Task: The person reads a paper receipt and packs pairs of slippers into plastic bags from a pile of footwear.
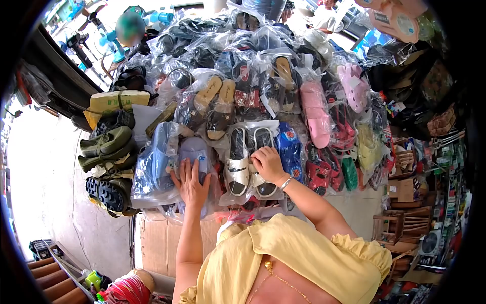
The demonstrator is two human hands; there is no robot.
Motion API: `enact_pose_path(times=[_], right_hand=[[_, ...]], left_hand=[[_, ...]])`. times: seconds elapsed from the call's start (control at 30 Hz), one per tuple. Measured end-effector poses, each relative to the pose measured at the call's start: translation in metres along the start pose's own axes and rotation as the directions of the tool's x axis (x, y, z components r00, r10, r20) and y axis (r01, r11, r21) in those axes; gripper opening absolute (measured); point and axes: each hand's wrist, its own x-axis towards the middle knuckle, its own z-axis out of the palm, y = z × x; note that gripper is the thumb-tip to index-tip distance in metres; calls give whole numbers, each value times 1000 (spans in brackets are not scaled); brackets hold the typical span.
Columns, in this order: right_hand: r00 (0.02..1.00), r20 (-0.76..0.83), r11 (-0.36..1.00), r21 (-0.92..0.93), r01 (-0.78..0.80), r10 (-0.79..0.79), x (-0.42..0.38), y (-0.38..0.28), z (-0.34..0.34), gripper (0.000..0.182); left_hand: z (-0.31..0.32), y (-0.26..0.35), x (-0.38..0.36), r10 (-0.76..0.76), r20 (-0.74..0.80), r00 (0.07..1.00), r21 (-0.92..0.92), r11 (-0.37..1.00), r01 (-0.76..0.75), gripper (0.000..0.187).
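My left hand lies with spread fingers on a plastic-wrapped pair of blue-grey slippers. Bagged light-blue slippers are just left of it. Over a clear bag of white sandals with black insoles is my right hand, its fingers curled against the right sandal's strap. The fingertips are partly hidden, but they look closed on the bagged sandal. Blue patterned slippers sit just right of that hand. Beyond both hands are bagged tan-soled sandals.
Bagged footwear covers the stand, including pink slippers and pink clogs. Olive shoes are stacked at the left edge. A cardboard box is below the front edge. Wooden stools stand at right, and a spool of red string at lower left.
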Motion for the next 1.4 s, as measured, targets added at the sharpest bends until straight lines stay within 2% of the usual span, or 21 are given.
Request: enact_pose_path(times=[0.1, 0.17, 0.23, 0.3, 0.33, 0.4, 0.43, 0.47, 0.5, 0.53, 0.63, 1.03, 1.17, 1.23, 1.3, 1.4], right_hand=[[1000, 18, 1000, 13, -3, 3, 5, -4, -2, 7], [996, 44, 985, 148, -88, 82, 14, -8, -6, 9], [997, -2, 980, 187, -73, 75, 34, -27, -10, 10], [991, -124, 972, 224, 75, -48, 55, -52, -7, 19], [992, -121, 971, 227, 72, -45, 60, -61, 3, 19], [971, -144, 977, 67, 204, -193, 66, -72, 25, 26], [971, -144, 977, 68, 204, -193, 59, -68, 36, 26], [968, 139, 976, -43, 215, -208, 49, -64, 51, 28], [895, 410, 956, -146, 255, -176, 45, -64, 57, 30], [873, 451, 928, -209, 308, -189, 42, -63, 63, 27], [911, 373, 953, -166, 253, -177, 41, -60, 69, 24], [939, 259, 964, -79, 254, -226, 35, -56, 58, 20], [935, 170, 943, -66, 326, -312, 33, -59, 48, 19], [930, 215, 946, -63, 317, -297, 27, -63, 39, 22], [931, 211, 941, -97, 323, -298, 11, -62, 44, 26], [914, 278, 937, -103, 333, -294, -5, -66, 34, 29]], left_hand=[[-1, -2, 0, 14, -14, 1000, -15, 1000, -14, 57], [-2, -1, 0, 13, -12, 1000, -11, 1000, -13, 57], [-3, 1, 0, 11, -6, 1000, -12, 1000, -12, 57], [-4, 1, 0, 22, -6, 1000, -7, 1000, -22, 57], [-5, 1, 0, 20, -2, 1000, -5, 1000, -20, 57], [-5, 2, 1, 23, -3, 1000, 1, 1000, -23, 58], [-4, 1, 1, 23, -3, 1000, 2, 1000, -23, 58], [-3, 1, 0, 20, 0, 1000, -1, 1000, -20, 58], [-3, 1, 0, 16, 3, 1000, -3, 1000, -16, 58], [-4, 1, 1, 14, 3, 1000, -1, 1000, -14, 58], [-5, 0, 0, 23, 2, 1000, -17, 1000, -23, 58], [-1, 1, -2, 17, -8, 1000, 5, 1000, -17, 59], [1, 3, -10, 0, -8, 1000, 4, 1000, 0, 61], [1, 8, -20, -54, -13, 998, 17, 998, 54, 62], [2, 17, -41, -80, -48, 996, -115, 991, 74, 64], [6, 33, -84, -103, -38, 994, -37, 994, 102, 60]])
